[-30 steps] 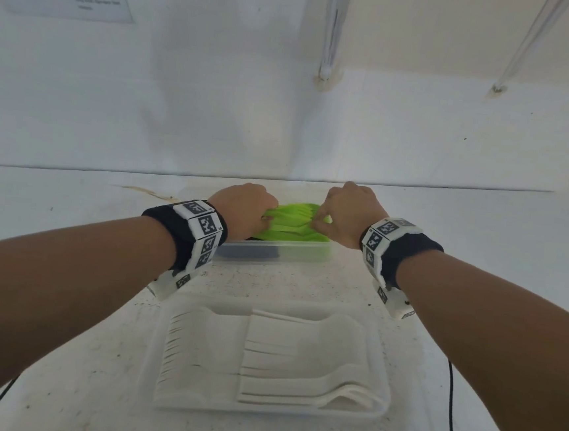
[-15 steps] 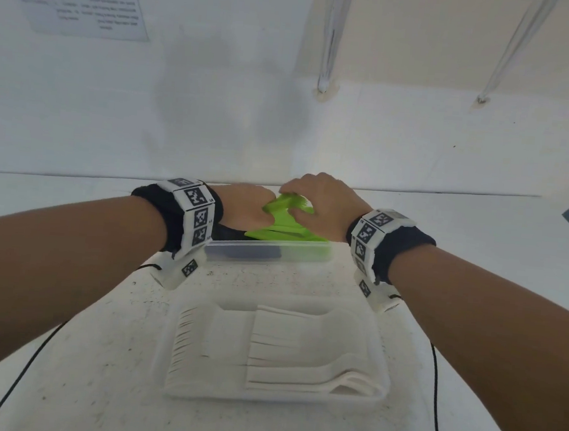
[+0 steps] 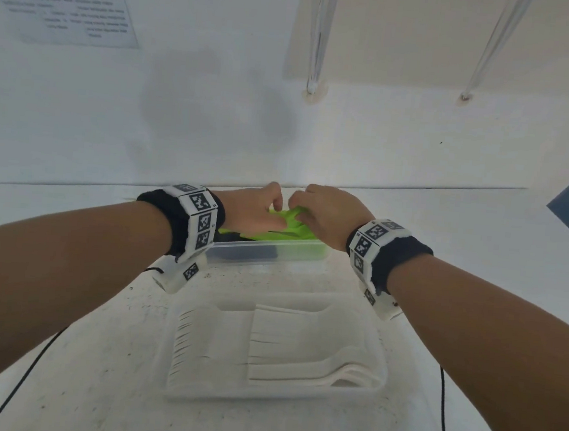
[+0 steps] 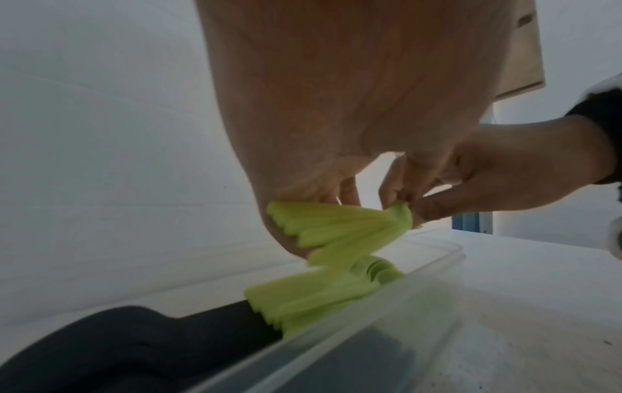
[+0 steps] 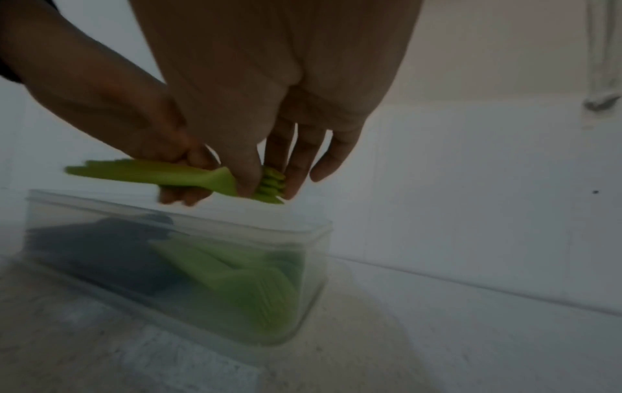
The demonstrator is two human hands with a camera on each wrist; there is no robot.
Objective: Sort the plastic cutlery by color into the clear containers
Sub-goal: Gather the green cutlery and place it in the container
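White worktop (image 3: 99,353): both hands pinch a green bundle (image 4: 340,228) just above the far tub (image 5: 313,255), left hand (image 3: 252,216) at the handles, right hand (image 3: 327,215) at the tines. Sorting is midway; next, probably lowering it in level.

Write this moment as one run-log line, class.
left hand: holds green cutlery bundle | right hand: pinches same bundle | bundle: above far clear container | white cutlery: near container

Two clear containers (image 3: 269,253) (image 3: 274,395); two hands, left (image 3: 252,212) and right (image 3: 327,215); two wrist bands (image 3: 196,221) (image 3: 376,254). White, green and black cutlery pieces overlap beyond counting.
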